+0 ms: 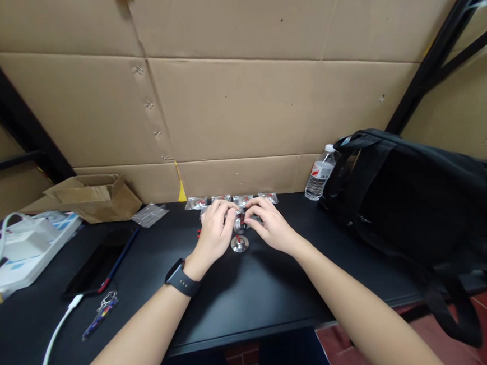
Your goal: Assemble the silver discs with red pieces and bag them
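Both hands meet over the middle of a black table (244, 295). My left hand (216, 229), with a black watch on its wrist, and my right hand (270, 225) pinch a small shiny metal part (239, 224) between their fingertips. Just below it a round metal disc with a red bit (239, 243) rests on the table. A row of small clear plastic bags (232, 199) with red and silver parts lies just behind the hands. What exactly the fingers grip is partly hidden.
A black backpack (417, 202) fills the right side, with a water bottle (319, 175) beside it. At left lie an open cardboard box (95, 197), white boxes with cables (25, 250), a black phone (95, 261), a keychain (101, 313). Cardboard walls stand behind.
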`<state>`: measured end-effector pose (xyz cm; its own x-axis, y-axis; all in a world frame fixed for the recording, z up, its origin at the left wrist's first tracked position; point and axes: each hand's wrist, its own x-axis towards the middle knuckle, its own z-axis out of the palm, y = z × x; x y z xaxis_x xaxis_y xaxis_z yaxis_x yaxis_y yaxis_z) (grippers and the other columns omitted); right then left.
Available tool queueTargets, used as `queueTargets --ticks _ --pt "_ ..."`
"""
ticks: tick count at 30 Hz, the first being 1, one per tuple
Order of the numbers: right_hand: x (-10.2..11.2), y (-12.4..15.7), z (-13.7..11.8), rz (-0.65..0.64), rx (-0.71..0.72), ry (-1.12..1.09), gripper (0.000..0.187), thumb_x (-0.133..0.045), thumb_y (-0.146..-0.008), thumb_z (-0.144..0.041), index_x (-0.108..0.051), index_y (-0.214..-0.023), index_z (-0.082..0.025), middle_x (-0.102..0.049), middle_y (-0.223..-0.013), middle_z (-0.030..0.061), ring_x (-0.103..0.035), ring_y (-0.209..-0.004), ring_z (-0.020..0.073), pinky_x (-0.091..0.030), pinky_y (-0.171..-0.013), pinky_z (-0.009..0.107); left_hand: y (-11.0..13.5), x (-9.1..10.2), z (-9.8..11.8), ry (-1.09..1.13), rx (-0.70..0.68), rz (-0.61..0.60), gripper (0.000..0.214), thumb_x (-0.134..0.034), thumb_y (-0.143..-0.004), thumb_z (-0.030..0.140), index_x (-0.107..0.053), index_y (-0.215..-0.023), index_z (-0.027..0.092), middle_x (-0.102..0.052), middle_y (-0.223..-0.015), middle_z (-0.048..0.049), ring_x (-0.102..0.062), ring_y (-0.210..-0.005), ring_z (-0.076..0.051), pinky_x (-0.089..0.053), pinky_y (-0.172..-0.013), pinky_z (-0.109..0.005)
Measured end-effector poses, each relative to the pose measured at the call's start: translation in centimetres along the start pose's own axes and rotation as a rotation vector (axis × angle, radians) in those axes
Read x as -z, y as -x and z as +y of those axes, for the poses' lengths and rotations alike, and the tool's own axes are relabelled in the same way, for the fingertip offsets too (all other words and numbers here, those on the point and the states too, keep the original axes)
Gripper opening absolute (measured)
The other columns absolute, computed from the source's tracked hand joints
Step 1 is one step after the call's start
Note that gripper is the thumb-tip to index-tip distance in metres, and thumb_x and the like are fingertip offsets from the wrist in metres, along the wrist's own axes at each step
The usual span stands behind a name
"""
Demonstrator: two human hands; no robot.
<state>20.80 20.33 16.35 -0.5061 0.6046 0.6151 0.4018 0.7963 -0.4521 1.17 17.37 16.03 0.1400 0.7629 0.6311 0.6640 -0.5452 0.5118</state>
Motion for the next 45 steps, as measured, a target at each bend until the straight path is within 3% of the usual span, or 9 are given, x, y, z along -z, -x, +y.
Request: queueTargets --ticks 7,12,16,25,30,33,37,41,45 --pt "1.0 -0.2 0.1 -0.022 0.009 0.047 0.008 -0.055 -0.098 -0.021 -0.062 -0.095 -0.021 -0.061 -0.116 0.0091 -0.056 -0.111 0.0231 -0.043 -0.102 0.041 0.3 -0.4 -0.9 -0.113 -0.147 -0.238 0.020 -0.056 -0.100 0.036 -0.073 -0.105 0.028 -0.069 -0.112 -0.0036 -0.057 -0.108 -0.025 -0.041 -0.099 -0.043" --pt "2.4 -0.1 0.5 -0.293 -0.036 0.064 0.009 -0.060 -0.094 -0.018 -0.065 -0.087 -0.018 -0.067 -0.087 0.0040 -0.060 -0.081 0.0168 -0.046 -0.078 0.028 0.3 0.7 -1.1 -0.257 -0.184 -0.331 0.018 -0.057 -0.098 0.028 -0.073 -0.107 0.028 -0.072 -0.100 -0.0029 -0.062 -0.098 -0.024 -0.044 -0.094 -0.039" --pt "2.8 0.3 1.1 -0.492 -0.058 0.103 0.009 -0.063 -0.088 -0.013 -0.068 -0.082 -0.017 -0.070 -0.081 0.0029 -0.061 -0.074 0.0146 -0.043 -0.071 0.024 0.5 1.1 -1.0 -0.333 -0.233 -0.485 0.019 -0.060 -0.094 0.022 -0.075 -0.103 0.029 -0.072 -0.096 -0.0029 -0.065 -0.088 -0.022 -0.047 -0.078 -0.032" --pt "2.2 0.6 1.5 -0.700 -0.182 0.044 0.022 -0.075 -0.077 -0.016 -0.077 -0.098 -0.021 -0.072 -0.077 -0.0013 -0.061 -0.066 0.0117 -0.041 -0.063 0.021 0.7 0.0 -1.2 -0.460 -0.214 -0.573 0.014 -0.063 -0.087 0.014 -0.073 -0.085 0.024 -0.074 -0.084 -0.0032 -0.068 -0.079 -0.023 -0.043 -0.068 -0.031" --pt "1.4 0.9 2.2 -0.648 -0.197 0.118 0.009 -0.074 -0.078 -0.014 -0.077 -0.082 -0.021 -0.071 -0.074 -0.0001 -0.062 -0.067 0.0126 -0.039 -0.061 0.021 0.4 0.5 -1.5 -0.449 -0.225 -0.534 0.018 -0.060 -0.090 0.012 -0.065 -0.074 0.021 -0.069 -0.076 -0.0037 -0.064 -0.073 -0.021 -0.041 -0.066 -0.031" --pt "1.6 0.8 2.1 -0.595 -0.209 0.146 0.010 -0.071 -0.079 -0.011 -0.075 -0.077 -0.020 -0.072 -0.073 0.0006 -0.061 -0.064 0.0124 -0.039 -0.060 0.021 -0.2 1.4 -2.0 -0.342 -0.276 -0.420 0.017 -0.055 -0.095 0.015 -0.062 -0.082 0.021 -0.068 -0.083 -0.0045 -0.062 -0.081 -0.022 -0.044 -0.076 -0.033" --pt "1.8 0.3 1.8 -0.347 -0.205 0.007 0.010 -0.065 -0.086 -0.016 -0.074 -0.082 -0.019 -0.073 -0.076 0.0019 -0.061 -0.065 0.0127 -0.042 -0.064 0.023 -0.8 2.3 -2.6 -0.139 -0.244 -0.252 0.017 -0.046 -0.102 0.022 -0.058 -0.090 0.021 -0.065 -0.090 -0.0046 -0.060 -0.087 -0.021 -0.045 -0.082 -0.034" --pt "1.2 -0.4 1.5 -0.032 -0.278 -0.263 0.016 -0.066 -0.090 -0.033 -0.072 -0.091 -0.018 -0.074 -0.084 0.0036 -0.059 -0.060 0.0128 -0.046 -0.059 0.024 -0.6 1.4 -2.6 -0.006 -0.170 -0.168 0.018 -0.044 -0.104 0.026 -0.055 -0.091 0.021 -0.063 -0.092 -0.0047 -0.058 -0.087 -0.021 -0.044 -0.082 -0.033" --pt "-0.1 -0.5 1.3 0.081 -0.267 -0.526 0.022 -0.073 -0.086 -0.040 -0.070 -0.089 -0.019 -0.074 -0.100 0.0069 -0.070 -0.087 0.0194 -0.056 -0.078 0.031 -0.2 -0.2 -2.2 0.096 -0.113 -0.103 0.017 -0.043 -0.104 0.028 -0.055 -0.096 0.021 -0.061 -0.093 -0.0044 -0.057 -0.087 -0.020 -0.044 -0.083 -0.033"
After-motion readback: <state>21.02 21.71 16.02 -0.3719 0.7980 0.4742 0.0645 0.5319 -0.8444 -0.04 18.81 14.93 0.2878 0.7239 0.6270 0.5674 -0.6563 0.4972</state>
